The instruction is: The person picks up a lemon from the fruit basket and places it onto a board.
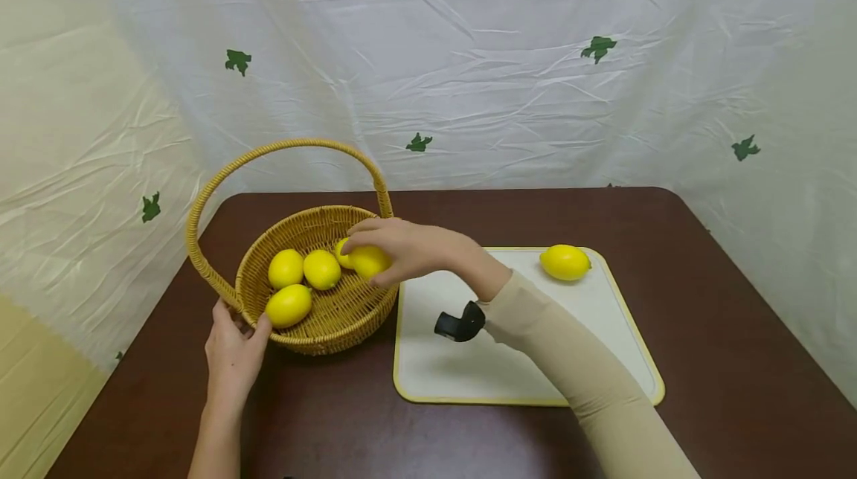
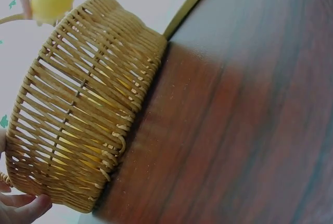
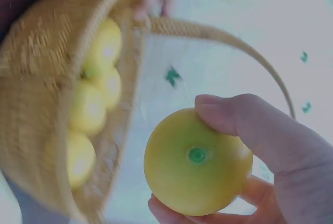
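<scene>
A round wicker basket (image 1: 315,345) with a tall arched handle stands at the left of the table. Several lemons (image 1: 286,268) lie inside it. My left hand (image 1: 233,352) grips the basket's near-left rim by the foot of the handle, thumb over the edge. Over the right side of the basket, my right hand (image 1: 415,248) holds a lemon (image 3: 197,161) between thumb and fingers, above the rim. One more lemon (image 1: 565,262) lies on the white board (image 1: 482,360), near its far right corner.
The yellow-edged board lies right of the basket on a dark brown wooden table (image 1: 348,419). Behind hangs a white curtain (image 1: 509,107) with green leaf shapes. A black wrist mount (image 1: 460,321) sticks out from my right sleeve.
</scene>
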Tool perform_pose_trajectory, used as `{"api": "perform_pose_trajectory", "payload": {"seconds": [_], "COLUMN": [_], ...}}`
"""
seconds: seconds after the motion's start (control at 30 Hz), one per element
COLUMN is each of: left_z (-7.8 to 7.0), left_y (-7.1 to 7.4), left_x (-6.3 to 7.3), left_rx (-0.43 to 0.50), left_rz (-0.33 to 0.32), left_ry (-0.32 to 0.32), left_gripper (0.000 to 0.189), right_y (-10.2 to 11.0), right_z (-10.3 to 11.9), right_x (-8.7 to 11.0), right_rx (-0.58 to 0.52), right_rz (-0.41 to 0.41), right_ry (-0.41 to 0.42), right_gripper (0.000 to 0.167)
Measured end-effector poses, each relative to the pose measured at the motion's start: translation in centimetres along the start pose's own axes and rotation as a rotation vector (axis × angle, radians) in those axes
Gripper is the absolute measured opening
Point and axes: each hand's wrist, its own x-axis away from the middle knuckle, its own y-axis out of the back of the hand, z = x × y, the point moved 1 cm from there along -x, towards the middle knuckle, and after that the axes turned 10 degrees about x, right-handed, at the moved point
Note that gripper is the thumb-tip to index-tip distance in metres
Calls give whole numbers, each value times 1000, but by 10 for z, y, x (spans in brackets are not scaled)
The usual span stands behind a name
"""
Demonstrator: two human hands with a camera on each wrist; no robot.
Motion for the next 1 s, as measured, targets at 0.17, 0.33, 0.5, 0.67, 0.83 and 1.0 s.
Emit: {"api": "perform_pose_trajectory", "payload": {"seconds": [0.17, 0.33, 0.5, 0.67, 0.83, 1.0], "left_z": [0, 1, 0, -1, 0, 0], "left_y": [0, 1, 1, 1, 1, 1], "left_x": [1, 0, 0, 0, 0, 0], "left_rx": [2, -3, -1, -5, -8, -10], "left_rz": [6, 6, 6, 3, 4, 1], "left_ry": [6, 3, 2, 10, 12, 2], "left_gripper": [73, 73, 72, 73, 73, 72], "right_y": [18, 19, 6, -17, -36, -47], "right_z": [-17, -36, -56, -76, -91, -98], "right_x": [41, 78, 110, 137, 153, 159], "right_rx": [-31, -34, -25, -10, -10, 3], "right_rz": [-114, -153, -153, -119, -86, -83], "right_ry": [-81, -211, -314, -414, -472, -508], "right_gripper": [46, 46, 46, 45, 43, 42]}}
